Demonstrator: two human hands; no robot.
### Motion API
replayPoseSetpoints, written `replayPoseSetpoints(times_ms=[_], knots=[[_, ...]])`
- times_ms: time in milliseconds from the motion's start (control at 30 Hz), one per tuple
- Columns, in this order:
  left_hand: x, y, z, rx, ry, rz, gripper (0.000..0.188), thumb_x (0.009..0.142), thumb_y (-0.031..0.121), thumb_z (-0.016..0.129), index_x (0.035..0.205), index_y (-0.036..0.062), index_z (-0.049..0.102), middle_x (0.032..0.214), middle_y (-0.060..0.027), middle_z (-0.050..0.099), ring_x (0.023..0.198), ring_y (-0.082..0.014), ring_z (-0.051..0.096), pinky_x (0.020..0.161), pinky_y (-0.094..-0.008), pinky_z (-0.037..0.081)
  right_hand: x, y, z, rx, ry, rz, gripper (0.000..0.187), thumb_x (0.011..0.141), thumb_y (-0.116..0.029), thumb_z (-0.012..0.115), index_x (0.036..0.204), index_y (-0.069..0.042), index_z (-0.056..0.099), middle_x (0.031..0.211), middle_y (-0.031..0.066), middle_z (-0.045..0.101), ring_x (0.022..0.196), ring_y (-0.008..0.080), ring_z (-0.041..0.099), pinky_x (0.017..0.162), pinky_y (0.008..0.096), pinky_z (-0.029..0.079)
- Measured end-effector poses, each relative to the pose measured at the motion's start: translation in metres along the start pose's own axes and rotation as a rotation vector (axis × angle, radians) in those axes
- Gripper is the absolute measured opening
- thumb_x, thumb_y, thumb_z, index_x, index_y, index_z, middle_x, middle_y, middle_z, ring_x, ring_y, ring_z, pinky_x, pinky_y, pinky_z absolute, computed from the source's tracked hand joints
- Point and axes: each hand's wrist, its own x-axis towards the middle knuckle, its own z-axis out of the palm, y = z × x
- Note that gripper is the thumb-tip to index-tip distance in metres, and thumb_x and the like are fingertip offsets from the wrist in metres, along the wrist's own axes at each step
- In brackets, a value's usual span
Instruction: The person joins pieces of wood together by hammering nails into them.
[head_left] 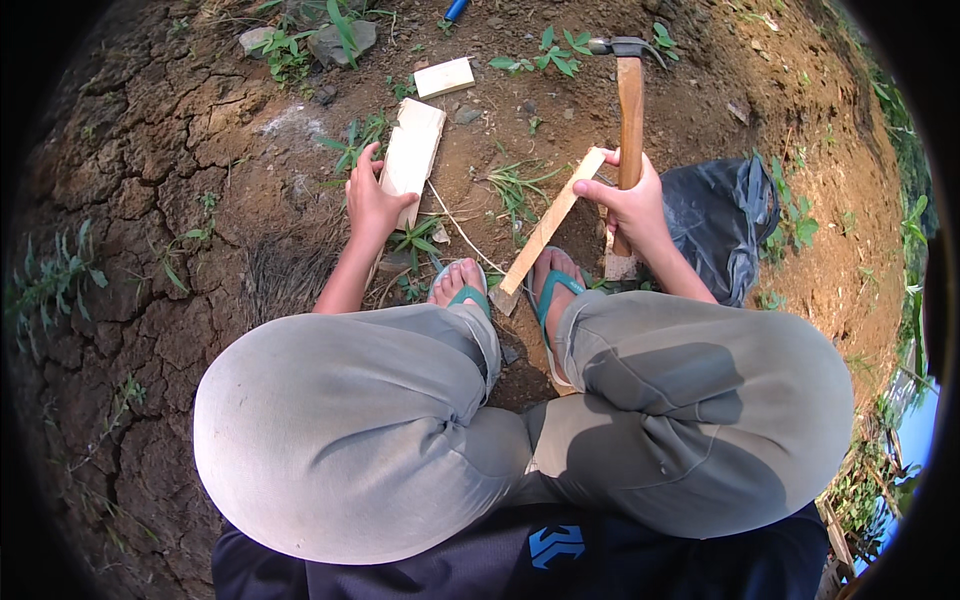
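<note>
My right hand (640,205) is closed round the wooden handle of a claw hammer (630,100), its metal head pointing away from me. The same hand pinches a thin wooden strip (548,228) between thumb and fingertips. That strip slants down toward the gap between my feet. On the left, my left hand (374,208) has its fingers spread beside a pale wooden board (414,140). Its thumb overlaps the board's near corner; whether it presses on the wood I cannot tell. Past the board lies a short wooden block (444,78).
A black plastic bag (722,215) lies right of my right hand. My feet in teal flip-flops (548,300) rest on cracked brown soil (130,230). Stones (342,42) and small weeds stand at the far left. A blue object (455,10) shows at the top edge.
</note>
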Motion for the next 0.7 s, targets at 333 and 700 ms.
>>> replayPoseSetpoints(times_ms=[333, 700], knots=[[0.005, 0.009, 0.005, -0.33, -0.132, 0.075, 0.058, 0.072, 0.016, 0.088, 0.125, 0.0063, 0.067, 0.112, -0.0091, 0.062, 0.093, -0.0184, 0.06, 0.087, -0.0341, 0.053, 0.018, 0.013, -0.032, 0.032, -0.256, -0.1, 0.069, 0.069, -0.005, 0.093, 0.124, -0.003, 0.05, 0.11, 0.0041, 0.066, 0.053, 0.0023, 0.053, 0.042, 0.0221, 0.04], [-0.014, 0.034, -0.011, -0.685, -0.075, 0.142, 0.051, 0.079, -0.001, 0.071, 0.127, -0.0001, 0.053, 0.126, -0.0173, 0.065, 0.123, -0.0247, 0.063, 0.106, -0.038, 0.049, 0.051, 0.014, -0.031, -0.011, -0.403, -0.087, 0.059, 0.072, 0.0, 0.089, 0.115, -0.007, 0.049, 0.106, 0.0014, 0.062, 0.057, 0.0017, 0.054, 0.044, 0.0209, 0.043]])
